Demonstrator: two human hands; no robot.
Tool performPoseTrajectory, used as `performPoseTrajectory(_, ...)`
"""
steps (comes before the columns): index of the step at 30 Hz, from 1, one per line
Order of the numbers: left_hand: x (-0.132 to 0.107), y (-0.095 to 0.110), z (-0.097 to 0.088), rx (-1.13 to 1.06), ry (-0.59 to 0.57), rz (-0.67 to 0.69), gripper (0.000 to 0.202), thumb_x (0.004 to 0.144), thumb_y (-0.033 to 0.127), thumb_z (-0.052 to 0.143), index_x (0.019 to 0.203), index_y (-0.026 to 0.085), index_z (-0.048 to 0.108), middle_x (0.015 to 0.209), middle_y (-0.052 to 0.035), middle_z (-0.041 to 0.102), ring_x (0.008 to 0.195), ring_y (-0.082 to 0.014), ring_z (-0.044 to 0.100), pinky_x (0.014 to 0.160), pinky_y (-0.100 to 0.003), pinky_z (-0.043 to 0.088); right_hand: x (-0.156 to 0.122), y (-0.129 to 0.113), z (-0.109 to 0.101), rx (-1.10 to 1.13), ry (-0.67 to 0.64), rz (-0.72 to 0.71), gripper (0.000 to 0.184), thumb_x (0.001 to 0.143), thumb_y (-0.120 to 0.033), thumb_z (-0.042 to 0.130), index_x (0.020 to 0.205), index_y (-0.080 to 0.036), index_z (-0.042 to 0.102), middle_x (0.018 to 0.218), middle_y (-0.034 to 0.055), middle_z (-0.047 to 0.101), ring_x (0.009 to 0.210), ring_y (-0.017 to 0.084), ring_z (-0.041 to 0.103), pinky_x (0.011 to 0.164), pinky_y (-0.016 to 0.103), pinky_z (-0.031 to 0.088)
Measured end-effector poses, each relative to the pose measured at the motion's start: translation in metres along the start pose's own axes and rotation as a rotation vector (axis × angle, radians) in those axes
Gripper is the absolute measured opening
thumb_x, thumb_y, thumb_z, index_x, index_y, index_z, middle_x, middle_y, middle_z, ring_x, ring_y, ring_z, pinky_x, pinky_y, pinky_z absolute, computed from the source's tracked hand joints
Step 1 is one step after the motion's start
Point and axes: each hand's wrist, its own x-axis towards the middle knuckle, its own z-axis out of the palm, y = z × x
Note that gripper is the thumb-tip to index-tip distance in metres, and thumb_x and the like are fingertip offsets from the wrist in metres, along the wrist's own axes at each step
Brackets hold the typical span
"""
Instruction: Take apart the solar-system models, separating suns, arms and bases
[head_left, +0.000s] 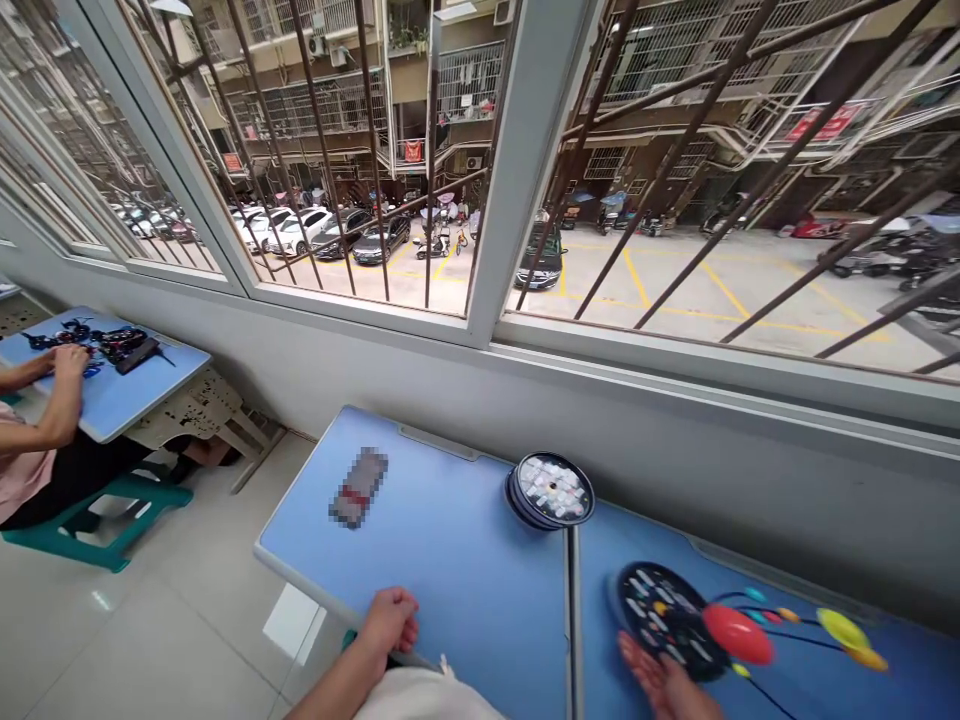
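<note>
A barred window [520, 180] rises behind side-by-side blue desks [465, 540]. At the right-hand desk, a round black disc [660, 606] shows pale oblongs; the right hand [656, 682] meets its near edge, grip unclear. The left hand [390, 622] curls loosely closed.

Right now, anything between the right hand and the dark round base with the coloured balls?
Nothing visible. The right hand is right at the near rim of the dark round base; blur leaves its grip unclear. The red ball shows over the base's right side, not between them.
</note>
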Motion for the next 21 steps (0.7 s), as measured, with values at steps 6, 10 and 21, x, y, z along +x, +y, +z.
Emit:
performPoseTrajectory(6,0.004,0.012,0.017,0.174,-0.072,0.114,0.004,0.071,0.022,0.048,0.072,0.018,0.049,0.047,0.0069,0.047,0.041,-0.0084,0.043,0.041,-0.02,0.029,-0.077,0.034,0.061,0.135,-0.123,0.192,0.037,0.04,-0.042,0.068,0.064,-0.019,0.053,0.054,0.0042,0.067,0.052,0.019,0.064,0.052,0.029,0.052)
performPoseTrajectory(10,0.004,0.022,0.029,0.291,-0.072,0.244,0.013,0.067,0.017,0.051,0.079,0.017,0.054,0.052,0.0061,0.047,0.051,-0.0114,0.047,0.052,-0.023,0.037,-0.098,0.044,0.095,0.136,-0.185,0.184,0.041,0.047,-0.047,0.07,0.071,-0.018,0.052,0.054,0.0022,0.068,0.052,0.018,0.064,0.051,0.028,0.052)
performPoseTrajectory(21,0.009,0.046,0.047,0.857,0.01,0.654,0.1,0.052,0.022,0.068,0.138,0.012,0.019,0.134,-0.0127,0.036,0.119,-0.0279,0.033,0.099,-0.033,0.026,-0.107,0.059,0.139,-0.084,-0.318,0.147,0.038,0.06,-0.054,0.062,0.071,-0.022,0.044,0.049,-0.0005,0.062,0.043,0.017,0.06,0.042,0.027,0.049)
